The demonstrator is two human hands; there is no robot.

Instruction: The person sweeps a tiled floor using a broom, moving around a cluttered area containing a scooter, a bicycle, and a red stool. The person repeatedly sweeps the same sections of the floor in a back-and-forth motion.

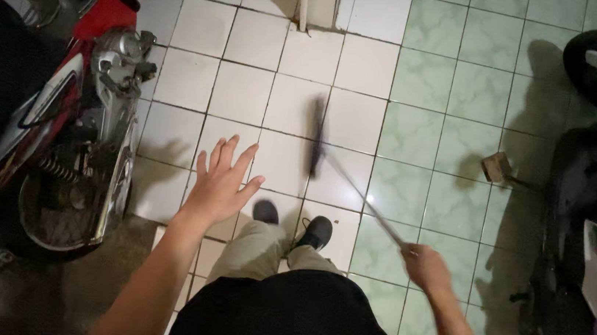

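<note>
My right hand grips the end of a long thin broom handle. The handle runs up and left to a dark broom head resting on the white floor tiles, blurred by motion. My left hand is held out flat over the tiles with fingers spread and holds nothing. It hovers close to the rear of a red motorbike. Below the hands I see my own legs in light trousers and my dark shoes.
The red motorbike stands at the left with its rear wheel near my left foot. A dark scooter fills the right edge. A small wooden block lies on the green tiles. A white pipe rises at the back wall.
</note>
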